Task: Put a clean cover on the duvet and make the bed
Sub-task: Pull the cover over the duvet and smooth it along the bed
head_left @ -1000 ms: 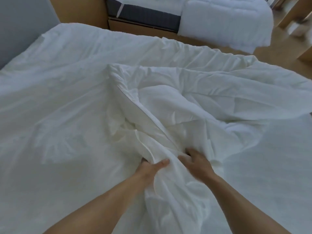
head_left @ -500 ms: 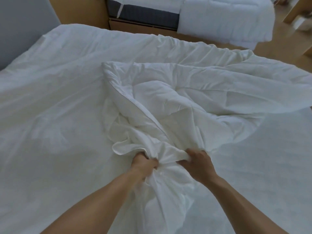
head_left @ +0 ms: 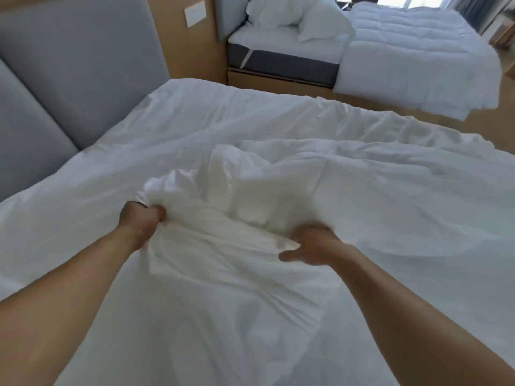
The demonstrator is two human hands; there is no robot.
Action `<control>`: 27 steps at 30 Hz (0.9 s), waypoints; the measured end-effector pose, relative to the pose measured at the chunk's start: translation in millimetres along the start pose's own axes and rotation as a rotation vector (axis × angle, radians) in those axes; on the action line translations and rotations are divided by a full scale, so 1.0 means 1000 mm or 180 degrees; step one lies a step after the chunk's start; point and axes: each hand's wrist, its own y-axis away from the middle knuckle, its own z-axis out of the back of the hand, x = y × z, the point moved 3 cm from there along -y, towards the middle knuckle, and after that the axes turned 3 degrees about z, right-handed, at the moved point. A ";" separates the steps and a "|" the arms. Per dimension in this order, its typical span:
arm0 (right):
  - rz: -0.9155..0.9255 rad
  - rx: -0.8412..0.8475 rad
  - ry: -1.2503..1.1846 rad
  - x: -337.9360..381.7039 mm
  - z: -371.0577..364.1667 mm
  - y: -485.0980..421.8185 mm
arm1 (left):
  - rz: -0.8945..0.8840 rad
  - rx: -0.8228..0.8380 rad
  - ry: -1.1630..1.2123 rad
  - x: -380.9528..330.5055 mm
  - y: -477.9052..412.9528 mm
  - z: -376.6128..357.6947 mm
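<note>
Spread well apart now, where half a second ago nearly touching at one bunched knot of cloth; camera tipped higher too, bringing in far more of the room. Broad white bed (head_left: 195,118) filling most of the view, its smooth cotton cover (head_left: 92,218) lying flat with soft wrinkles. Grey padded headboard (head_left: 69,65) in angled panels at upper left. Second bed (head_left: 412,57) beyond a strip of wooden floor, carrying a quilted white duvet and crumpled pillows (head_left: 292,18). Puffy duvet (head_left: 362,185) heaped in rumpled folds across the middle and right of the near bed, its near edge gathered between both hands. Bare forearms reaching forward from the lower corners, nearly straight. Left hand (head_left: 140,220) clenched into a tight fist, knuckles up, around a bunched wad of white fabric. Right hand (head_left: 315,243) palm down, fingers dug into and curled over the fabric edge, thumb stretched out to the side along a taut fold. Small white wall plate (head_left: 195,13) on the wooden panel behind.
</note>
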 end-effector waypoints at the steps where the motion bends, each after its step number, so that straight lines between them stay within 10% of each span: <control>1: -0.0126 0.0302 0.0260 -0.008 -0.019 -0.005 | 0.0117 -0.0128 -0.0258 0.021 -0.011 0.000; 7: -0.0164 -0.0138 -0.0238 -0.030 -0.075 -0.006 | 0.0543 -0.0320 -0.1613 0.075 -0.008 -0.041; 10: -0.0127 -0.0183 -0.0749 -0.044 -0.064 0.006 | -0.2108 -0.0549 -0.2098 0.032 0.015 -0.075; 13: 0.0138 0.0086 -0.0709 -0.056 -0.038 0.022 | -0.4108 0.0816 -0.3131 -0.015 0.060 -0.127; 17: 0.0230 -0.0092 -0.2061 -0.095 0.043 0.071 | -0.3858 0.2021 -0.4601 -0.053 0.075 -0.159; 21: 0.0574 -0.1878 -0.4399 -0.148 0.120 0.121 | -0.3173 0.1377 -0.2819 -0.091 0.070 -0.149; 23: 0.0078 -0.1951 -0.3677 -0.166 0.111 0.130 | -0.2900 0.0917 -0.1840 -0.101 0.070 -0.144; 27: -0.0711 0.0019 -0.0479 -0.187 0.043 0.136 | -0.2146 0.1004 -0.2714 -0.086 0.086 -0.158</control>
